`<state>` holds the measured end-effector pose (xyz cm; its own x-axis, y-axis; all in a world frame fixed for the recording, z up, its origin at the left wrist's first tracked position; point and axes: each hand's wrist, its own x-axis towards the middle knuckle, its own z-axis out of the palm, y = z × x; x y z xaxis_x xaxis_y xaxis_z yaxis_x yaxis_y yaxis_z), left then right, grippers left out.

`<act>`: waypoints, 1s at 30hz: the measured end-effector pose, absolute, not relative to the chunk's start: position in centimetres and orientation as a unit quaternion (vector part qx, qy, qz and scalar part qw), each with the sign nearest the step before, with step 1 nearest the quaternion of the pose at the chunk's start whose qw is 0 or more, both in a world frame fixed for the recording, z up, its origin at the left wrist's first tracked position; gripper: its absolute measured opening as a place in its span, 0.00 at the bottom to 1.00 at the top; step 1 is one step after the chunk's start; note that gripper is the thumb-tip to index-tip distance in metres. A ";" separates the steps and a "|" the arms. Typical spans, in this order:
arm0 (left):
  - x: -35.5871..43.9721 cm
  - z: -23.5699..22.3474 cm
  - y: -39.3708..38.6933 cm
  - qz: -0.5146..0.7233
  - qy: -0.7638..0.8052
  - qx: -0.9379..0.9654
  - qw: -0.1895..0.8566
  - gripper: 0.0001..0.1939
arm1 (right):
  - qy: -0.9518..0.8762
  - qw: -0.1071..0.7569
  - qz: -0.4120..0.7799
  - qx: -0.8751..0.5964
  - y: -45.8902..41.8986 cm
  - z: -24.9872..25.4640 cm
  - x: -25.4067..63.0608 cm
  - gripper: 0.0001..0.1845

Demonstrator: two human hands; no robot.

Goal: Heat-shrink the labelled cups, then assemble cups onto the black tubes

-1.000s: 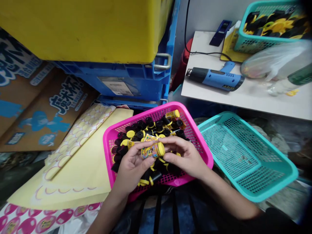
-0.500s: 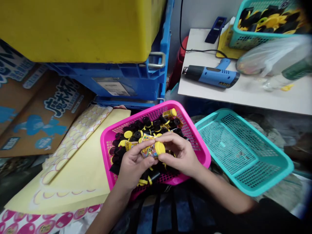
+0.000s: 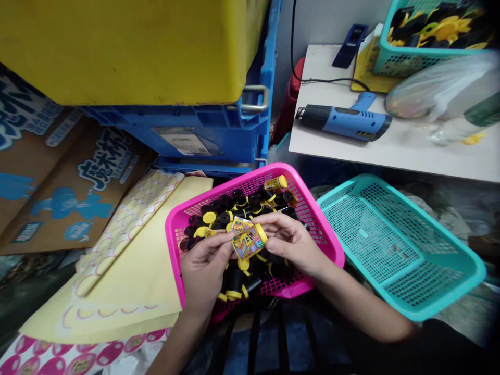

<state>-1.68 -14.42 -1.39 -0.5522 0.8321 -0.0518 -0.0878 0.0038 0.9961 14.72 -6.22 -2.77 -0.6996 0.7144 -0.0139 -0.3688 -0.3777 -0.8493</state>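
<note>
Holding a small bottle [image 3: 247, 241] with a bright printed label, the left hand [image 3: 205, 268] pinches its body between thumb and fingers while the fingers [image 3: 273, 224] of the right hand [image 3: 292, 245] close in on the yellow cap end. Both hands are narrow around it, and the bottle lies tilted just above a heap of black and yellow caps [image 3: 238, 255] inside a pink basket [image 3: 312, 219]. A scrap of printed label [image 3: 241, 225] stands right beside the bottle, though how it joins the bottle is hard to tell. Another small labelled bottle [image 3: 275, 183] lies near the far rim of the basket.

To the right of the pink basket sits a teal basket [image 3: 425, 221], tilted, with its mesh floor in view. Beyond it, a white tabletop [image 3: 344, 153] carries a blue and black heat gun [image 3: 344, 121], a plastic bag [image 3: 441, 86], and another teal basket [image 3: 410, 65] filled with dark and yellow pieces. To the left lie yellow sheets of round stickers [image 3: 128, 271] over a strip of pink round labels [image 3: 78, 362], with a printed cardboard box [image 3: 66, 192] behind them. A blue crate [image 3: 175, 138] sits under a big yellow bin [image 3: 117, 52].
</note>
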 end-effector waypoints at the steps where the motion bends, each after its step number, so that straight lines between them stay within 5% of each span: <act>1: -1.6 -1.4 -14.4 0.637 0.614 0.312 0.345 0.04 | -0.452 0.339 0.801 -0.197 -6.2 -2.7 14.7 0.22; 10: -2.5 -0.6 -14.2 0.571 0.587 0.362 0.445 0.09 | -0.478 0.375 0.767 -0.207 -6.1 -2.4 14.6 0.16; 21: -2.0 -2.0 -14.7 0.637 0.578 0.299 0.414 0.05 | -0.450 0.324 0.809 -0.196 -5.9 -3.2 14.6 0.23; 30: -1.3 -1.4 -13.3 0.675 0.564 0.249 0.405 0.11 | -0.415 0.320 0.831 -0.184 -5.9 -3.8 14.0 0.26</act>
<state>-1.27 -13.32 -1.43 -0.5485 0.8275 -0.1199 -0.2656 -0.0364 0.9634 14.03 -5.85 -3.83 -0.7273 0.6851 -0.0398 -0.3799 -0.4503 -0.8081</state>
